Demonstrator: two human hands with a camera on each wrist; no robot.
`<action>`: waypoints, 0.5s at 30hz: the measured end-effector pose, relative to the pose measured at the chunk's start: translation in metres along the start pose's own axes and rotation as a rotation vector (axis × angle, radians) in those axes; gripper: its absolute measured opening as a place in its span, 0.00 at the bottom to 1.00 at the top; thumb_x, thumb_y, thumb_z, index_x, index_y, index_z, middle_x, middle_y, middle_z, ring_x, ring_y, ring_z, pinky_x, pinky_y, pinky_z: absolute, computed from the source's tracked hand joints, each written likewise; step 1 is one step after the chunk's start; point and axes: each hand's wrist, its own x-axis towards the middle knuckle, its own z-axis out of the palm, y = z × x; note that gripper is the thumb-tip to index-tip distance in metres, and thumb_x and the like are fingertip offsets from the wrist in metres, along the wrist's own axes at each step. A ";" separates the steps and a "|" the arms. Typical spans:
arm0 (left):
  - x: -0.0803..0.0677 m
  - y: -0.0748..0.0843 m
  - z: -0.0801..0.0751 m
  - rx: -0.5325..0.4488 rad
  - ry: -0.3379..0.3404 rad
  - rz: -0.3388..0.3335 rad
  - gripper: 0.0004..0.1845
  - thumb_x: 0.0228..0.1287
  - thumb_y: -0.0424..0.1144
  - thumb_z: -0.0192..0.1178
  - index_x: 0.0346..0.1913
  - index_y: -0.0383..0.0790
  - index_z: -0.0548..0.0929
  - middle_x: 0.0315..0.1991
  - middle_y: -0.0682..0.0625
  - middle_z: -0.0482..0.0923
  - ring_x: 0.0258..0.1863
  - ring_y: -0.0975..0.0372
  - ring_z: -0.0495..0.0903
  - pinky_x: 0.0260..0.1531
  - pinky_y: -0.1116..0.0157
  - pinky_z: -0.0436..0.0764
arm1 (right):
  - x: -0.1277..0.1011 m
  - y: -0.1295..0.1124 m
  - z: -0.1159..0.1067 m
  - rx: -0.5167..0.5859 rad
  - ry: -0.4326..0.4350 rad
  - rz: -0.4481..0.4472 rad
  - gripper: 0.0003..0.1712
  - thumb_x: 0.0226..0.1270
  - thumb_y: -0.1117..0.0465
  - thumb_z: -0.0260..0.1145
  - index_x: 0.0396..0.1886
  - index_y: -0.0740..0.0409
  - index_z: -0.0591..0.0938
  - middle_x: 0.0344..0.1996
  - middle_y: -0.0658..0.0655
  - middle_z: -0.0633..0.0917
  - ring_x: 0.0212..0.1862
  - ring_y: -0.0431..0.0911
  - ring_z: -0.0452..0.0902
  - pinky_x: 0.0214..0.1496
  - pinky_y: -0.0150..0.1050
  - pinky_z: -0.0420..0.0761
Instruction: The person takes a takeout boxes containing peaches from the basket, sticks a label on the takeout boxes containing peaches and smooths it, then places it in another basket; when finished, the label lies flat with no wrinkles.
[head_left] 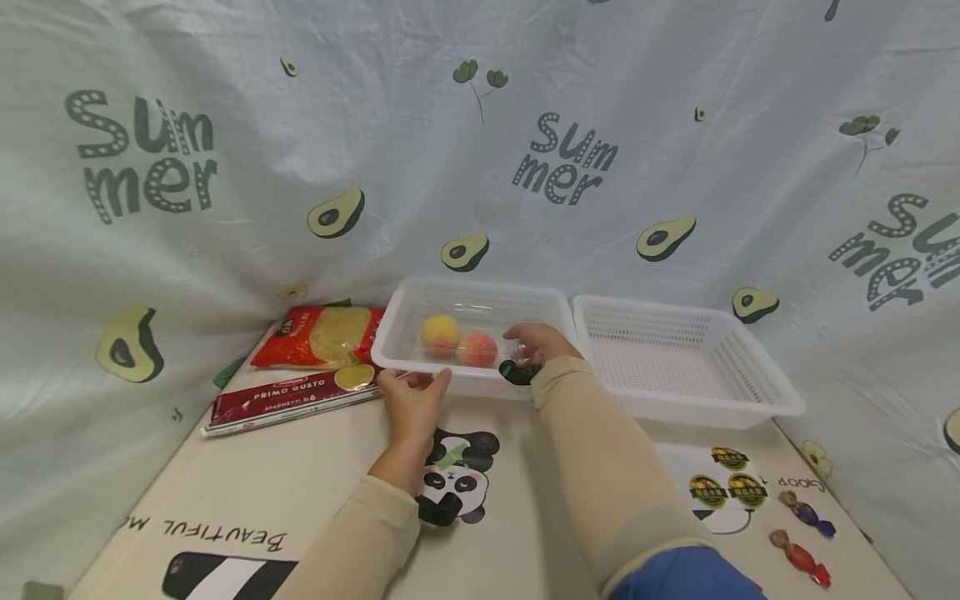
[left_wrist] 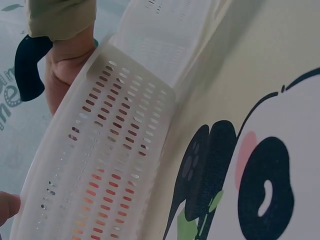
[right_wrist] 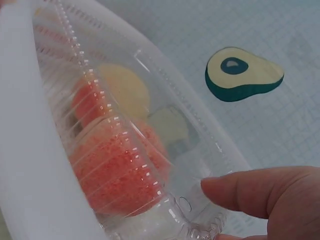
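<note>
A clear plastic box (right_wrist: 192,165) with two peaches (head_left: 477,350) in it sits inside the left white basket (head_left: 480,385). One peach is mostly red, the other yellow and red. My right hand (head_left: 546,340) reaches over the basket's right part and pinches the near right end of the clear box, thumb on top; its lower fingers are mostly hidden. My left hand (head_left: 411,408) holds the basket's front rim near the left corner. In the left wrist view a fingertip (left_wrist: 8,207) shows right at the rim.
A second white basket (head_left: 690,408) stands directly to the right. At the left lie a red pasta bag (head_left: 341,333) and a dark red spaghetti pack (head_left: 285,398). A patterned curtain (head_left: 420,150) hangs behind. The tabletop (head_left: 322,475) carries printed pandas and candies.
</note>
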 end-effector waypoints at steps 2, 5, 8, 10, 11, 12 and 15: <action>0.000 0.000 0.000 0.000 -0.002 0.005 0.41 0.64 0.39 0.73 0.68 0.42 0.55 0.56 0.40 0.71 0.52 0.52 0.77 0.59 0.55 0.82 | 0.000 0.000 0.001 -0.005 0.008 0.000 0.35 0.76 0.55 0.61 0.76 0.64 0.64 0.72 0.68 0.70 0.44 0.49 0.76 0.46 0.36 0.80; 0.000 0.000 0.000 0.003 -0.008 0.003 0.41 0.64 0.40 0.73 0.69 0.43 0.54 0.56 0.40 0.70 0.53 0.53 0.78 0.58 0.56 0.82 | -0.002 0.001 0.000 0.003 0.023 -0.002 0.36 0.75 0.55 0.62 0.76 0.65 0.65 0.70 0.70 0.70 0.43 0.48 0.75 0.42 0.34 0.79; -0.001 0.001 -0.001 -0.005 -0.008 0.001 0.42 0.63 0.39 0.73 0.69 0.43 0.54 0.56 0.40 0.71 0.52 0.53 0.78 0.58 0.56 0.82 | -0.003 0.002 0.000 0.012 0.030 -0.021 0.38 0.74 0.53 0.63 0.76 0.64 0.64 0.71 0.72 0.70 0.36 0.46 0.76 0.37 0.33 0.80; -0.001 0.001 -0.001 -0.013 -0.005 0.001 0.42 0.63 0.38 0.73 0.69 0.42 0.54 0.55 0.40 0.71 0.51 0.53 0.78 0.58 0.55 0.82 | -0.003 0.003 0.000 0.021 0.025 -0.042 0.39 0.74 0.52 0.64 0.77 0.64 0.63 0.70 0.72 0.70 0.29 0.43 0.75 0.34 0.32 0.81; -0.001 0.001 -0.001 -0.015 -0.004 0.002 0.42 0.62 0.38 0.73 0.69 0.42 0.54 0.55 0.40 0.71 0.51 0.53 0.78 0.58 0.55 0.82 | -0.003 0.004 -0.001 0.013 0.022 -0.053 0.39 0.74 0.51 0.63 0.77 0.64 0.63 0.69 0.71 0.71 0.26 0.42 0.75 0.32 0.32 0.81; -0.001 0.001 -0.001 -0.019 -0.002 0.005 0.42 0.62 0.37 0.73 0.69 0.42 0.54 0.55 0.40 0.71 0.51 0.53 0.78 0.58 0.55 0.82 | -0.002 0.004 -0.001 0.002 0.020 -0.067 0.39 0.74 0.51 0.63 0.77 0.65 0.62 0.69 0.71 0.73 0.23 0.42 0.74 0.30 0.32 0.81; 0.000 0.001 -0.001 -0.024 -0.006 0.009 0.42 0.62 0.37 0.73 0.69 0.42 0.54 0.55 0.40 0.71 0.52 0.53 0.78 0.58 0.55 0.82 | -0.003 0.004 -0.001 -0.037 0.022 -0.098 0.40 0.74 0.49 0.62 0.76 0.67 0.62 0.65 0.71 0.76 0.25 0.43 0.78 0.29 0.33 0.83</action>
